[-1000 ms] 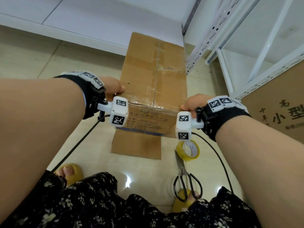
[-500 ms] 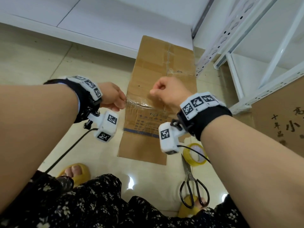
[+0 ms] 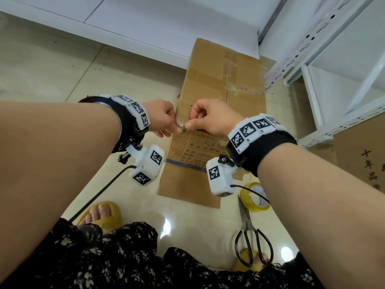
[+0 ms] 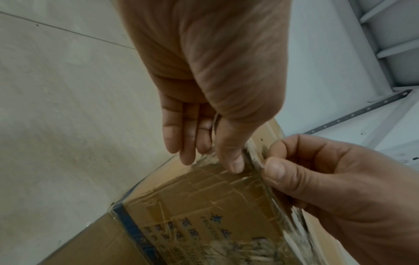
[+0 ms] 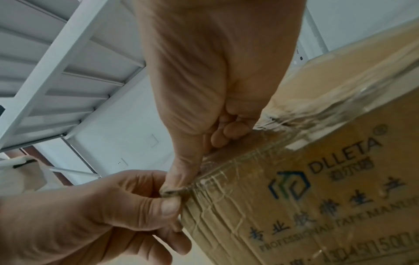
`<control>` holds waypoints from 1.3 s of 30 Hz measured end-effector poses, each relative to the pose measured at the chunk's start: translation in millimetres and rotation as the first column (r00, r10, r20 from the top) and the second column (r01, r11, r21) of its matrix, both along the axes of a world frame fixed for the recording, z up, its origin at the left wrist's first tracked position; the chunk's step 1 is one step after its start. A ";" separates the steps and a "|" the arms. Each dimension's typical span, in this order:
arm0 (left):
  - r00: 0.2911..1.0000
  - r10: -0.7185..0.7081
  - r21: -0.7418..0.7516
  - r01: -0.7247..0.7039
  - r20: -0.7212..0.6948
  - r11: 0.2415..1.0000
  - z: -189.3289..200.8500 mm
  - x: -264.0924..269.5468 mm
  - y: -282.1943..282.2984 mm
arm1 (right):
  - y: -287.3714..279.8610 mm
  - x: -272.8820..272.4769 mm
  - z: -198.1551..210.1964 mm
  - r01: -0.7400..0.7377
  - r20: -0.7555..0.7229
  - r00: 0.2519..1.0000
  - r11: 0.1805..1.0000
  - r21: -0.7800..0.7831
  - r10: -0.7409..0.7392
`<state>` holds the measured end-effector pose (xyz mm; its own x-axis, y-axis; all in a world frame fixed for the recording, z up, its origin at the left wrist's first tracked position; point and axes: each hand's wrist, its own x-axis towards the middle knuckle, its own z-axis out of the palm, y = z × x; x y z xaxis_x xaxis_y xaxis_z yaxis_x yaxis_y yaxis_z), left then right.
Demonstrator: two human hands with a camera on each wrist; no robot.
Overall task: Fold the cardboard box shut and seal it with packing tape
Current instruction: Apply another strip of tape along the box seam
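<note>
- Cardboard box stands on the floor ahead of you, beside the white shelving.
- Your right hand, fingers curled, pinches a clear tape strip at the box's near top edge.
- Your left hand pinches the same strip, thumb against fingertips.
- Scissors and tape roll lie near your feet.

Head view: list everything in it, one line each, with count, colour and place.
cardboard box: one, brown, on the floor ahead, old clear tape across it
strip of tape: one, clear, pinched between both hands at the box's near edge
tape roll: one, yellowish, on the floor right of the box
scissors: one, black-handled, on the floor near the roll
shelving: one, white, at right
printed carton: one, brown, far right
slippers: two, yellow
left hand, right hand: pinching the tape
</note>
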<state>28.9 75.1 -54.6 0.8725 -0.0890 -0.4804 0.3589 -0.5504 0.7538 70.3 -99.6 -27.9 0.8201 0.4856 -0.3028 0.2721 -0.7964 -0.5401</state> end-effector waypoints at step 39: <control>1.000 -0.009 0.053 0.009 0.004 0.999 5.5 -2.0 6.6 | 14.9 -10.7 -27.3 -0.114 0.342 0.912 0.942 -0.314 0.225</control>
